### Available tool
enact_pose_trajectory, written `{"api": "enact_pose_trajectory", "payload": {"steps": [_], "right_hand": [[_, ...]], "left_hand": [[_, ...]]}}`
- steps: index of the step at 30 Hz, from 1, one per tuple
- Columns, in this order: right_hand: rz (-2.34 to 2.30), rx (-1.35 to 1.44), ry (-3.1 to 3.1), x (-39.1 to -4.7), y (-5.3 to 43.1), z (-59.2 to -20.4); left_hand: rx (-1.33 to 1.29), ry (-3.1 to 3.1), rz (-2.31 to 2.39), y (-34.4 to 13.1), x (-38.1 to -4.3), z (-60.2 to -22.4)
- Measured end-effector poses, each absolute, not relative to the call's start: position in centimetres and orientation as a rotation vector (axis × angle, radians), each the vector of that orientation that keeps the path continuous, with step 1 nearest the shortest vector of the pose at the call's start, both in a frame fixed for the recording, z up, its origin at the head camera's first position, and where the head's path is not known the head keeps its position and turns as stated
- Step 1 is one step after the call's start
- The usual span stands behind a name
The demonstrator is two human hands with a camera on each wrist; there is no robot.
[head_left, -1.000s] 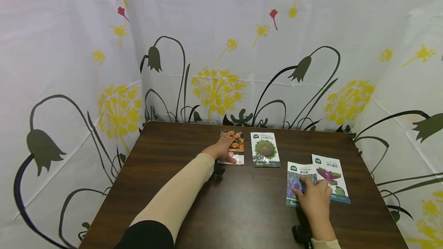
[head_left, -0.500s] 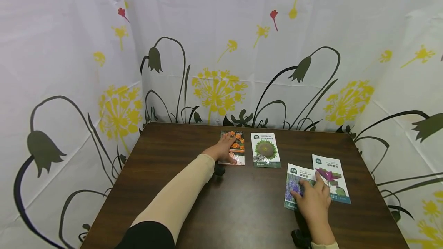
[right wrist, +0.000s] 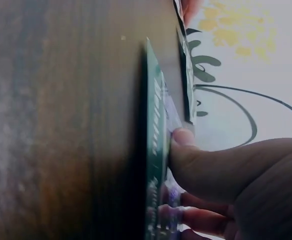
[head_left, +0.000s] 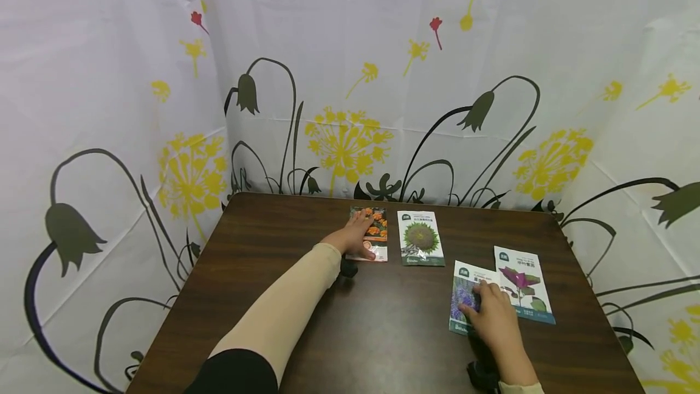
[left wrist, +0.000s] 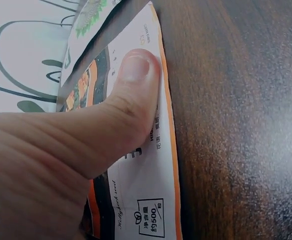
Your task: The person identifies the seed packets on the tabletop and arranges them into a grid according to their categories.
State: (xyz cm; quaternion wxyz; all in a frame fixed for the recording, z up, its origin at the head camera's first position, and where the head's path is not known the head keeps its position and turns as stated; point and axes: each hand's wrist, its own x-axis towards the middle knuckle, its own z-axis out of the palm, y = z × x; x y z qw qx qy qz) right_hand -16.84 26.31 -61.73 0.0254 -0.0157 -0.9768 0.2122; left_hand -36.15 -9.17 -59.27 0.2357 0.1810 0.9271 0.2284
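In the head view my left hand (head_left: 353, 238) rests on a seed packet with orange flowers (head_left: 375, 231) near the far edge of the table. Its thumb lies flat on the packet's white lower part (left wrist: 148, 200) in the left wrist view. My right hand (head_left: 496, 320) touches a seed packet with purple flowers (head_left: 462, 297) from above. The right wrist view has the thumb and fingertips against that packet's printed face (right wrist: 156, 130), its green edge nearest the camera. A seed packet with a magenta flower (head_left: 527, 281) lies partly beside and under the right hand's packet.
A seed packet with a green-edged round flower head (head_left: 420, 237) lies right of the left hand. All packets lie on a dark brown wooden table (head_left: 383, 333). A white curtain with printed flowers (head_left: 350, 78) hangs behind it.
The purple-flower packet has shifted slightly left and toward me under my right hand. That hand's fingers, stretched forward half a second ago, are now drawn back. My left hand stays put.
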Motion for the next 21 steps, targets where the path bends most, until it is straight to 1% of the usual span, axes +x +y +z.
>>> {"api": "enact_pose_trajectory", "payload": {"steps": [10,21], "right_hand": [[0.702,0.065,-3.052,-16.27,26.42,-61.70],[0.761,0.267,-3.063,-15.86,26.36,-60.85]], "left_hand": [[0.498,2.542,0.613,-9.19,-36.11,-59.06],[0.515,2.551,0.587,-9.19,-36.28,-58.99]]}}
